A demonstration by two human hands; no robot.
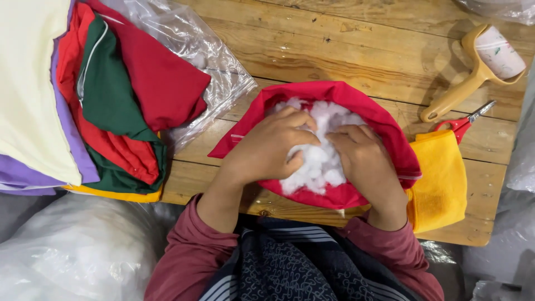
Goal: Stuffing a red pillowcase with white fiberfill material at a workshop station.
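A red fabric cover (340, 95) lies open on the wooden table (345, 44), filled with white fluffy stuffing (320, 161). My left hand (270, 147) presses into the stuffing from the left, fingers curled around a clump. My right hand (365, 161) pushes in from the right, fingers bent into the same white mass. Both hands sit inside the opening of the red cover, nearly touching each other. A yellow fabric piece (440, 184) lies under the cover's right side.
A stack of folded fabrics, cream, purple, red and green (106, 95), lies at the left on a clear plastic bag (206, 56). A tan lint roller (479, 67) and red-handled scissors (465, 122) lie at the right. Plastic bags of stuffing (72, 251) sit below the table edge.
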